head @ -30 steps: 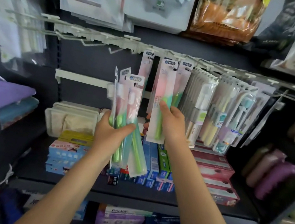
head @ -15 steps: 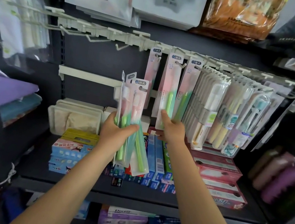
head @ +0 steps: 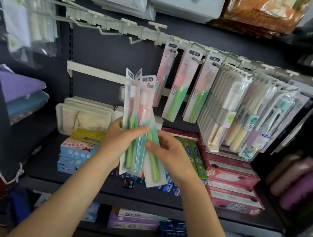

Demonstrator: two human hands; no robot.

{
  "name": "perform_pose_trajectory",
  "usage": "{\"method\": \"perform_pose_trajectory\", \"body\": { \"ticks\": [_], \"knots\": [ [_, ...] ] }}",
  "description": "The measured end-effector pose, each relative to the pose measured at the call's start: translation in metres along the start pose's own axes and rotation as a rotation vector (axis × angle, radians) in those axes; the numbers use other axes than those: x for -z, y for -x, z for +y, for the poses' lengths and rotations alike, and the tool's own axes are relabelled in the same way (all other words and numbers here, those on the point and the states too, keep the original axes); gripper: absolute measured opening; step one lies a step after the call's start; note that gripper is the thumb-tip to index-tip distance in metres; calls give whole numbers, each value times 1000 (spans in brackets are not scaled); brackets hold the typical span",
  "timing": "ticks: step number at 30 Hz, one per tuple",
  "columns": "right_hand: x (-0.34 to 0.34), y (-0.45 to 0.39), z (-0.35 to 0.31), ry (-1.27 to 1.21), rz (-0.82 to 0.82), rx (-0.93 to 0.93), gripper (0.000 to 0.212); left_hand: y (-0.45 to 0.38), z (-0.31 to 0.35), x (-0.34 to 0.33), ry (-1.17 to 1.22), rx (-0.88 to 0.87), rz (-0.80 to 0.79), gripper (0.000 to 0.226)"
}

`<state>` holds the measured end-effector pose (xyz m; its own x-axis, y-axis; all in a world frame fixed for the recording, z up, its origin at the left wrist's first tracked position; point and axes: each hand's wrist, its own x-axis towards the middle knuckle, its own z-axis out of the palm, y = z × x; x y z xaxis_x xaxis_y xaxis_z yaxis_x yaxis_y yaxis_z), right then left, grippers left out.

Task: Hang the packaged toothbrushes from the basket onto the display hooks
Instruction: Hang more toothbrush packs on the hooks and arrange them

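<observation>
Left hand (head: 120, 143) grips the fanned bunch of packaged toothbrushes (head: 139, 128) low before the shelf; right hand (head: 168, 154) pinches the frontmost pack, peeling it off. Next, I'd judge: thread its hang-hole onto a display hook (head: 134, 40), left of three hung packs (head: 181, 85).

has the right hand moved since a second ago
Yes. The right hand has come down and left, away from the hung toothbrush pack, onto the bundle of packs held by the left hand.
</observation>
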<state>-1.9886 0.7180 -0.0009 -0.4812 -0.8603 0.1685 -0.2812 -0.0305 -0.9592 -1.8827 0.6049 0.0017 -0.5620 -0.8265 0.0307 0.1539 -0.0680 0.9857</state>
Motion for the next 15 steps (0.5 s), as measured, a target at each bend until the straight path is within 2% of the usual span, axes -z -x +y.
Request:
{"method": "perform_pose_trajectory", "body": {
  "ticks": [7, 15],
  "knots": [
    [-11, 5, -10, -196, 133, -7, 18, 5, -2, 13, -15, -28, 92, 32],
    [-20, 14, -39, -105, 340, 241, 18, 12, 7, 21, 3, -101, 138, 34]
  ]
}}
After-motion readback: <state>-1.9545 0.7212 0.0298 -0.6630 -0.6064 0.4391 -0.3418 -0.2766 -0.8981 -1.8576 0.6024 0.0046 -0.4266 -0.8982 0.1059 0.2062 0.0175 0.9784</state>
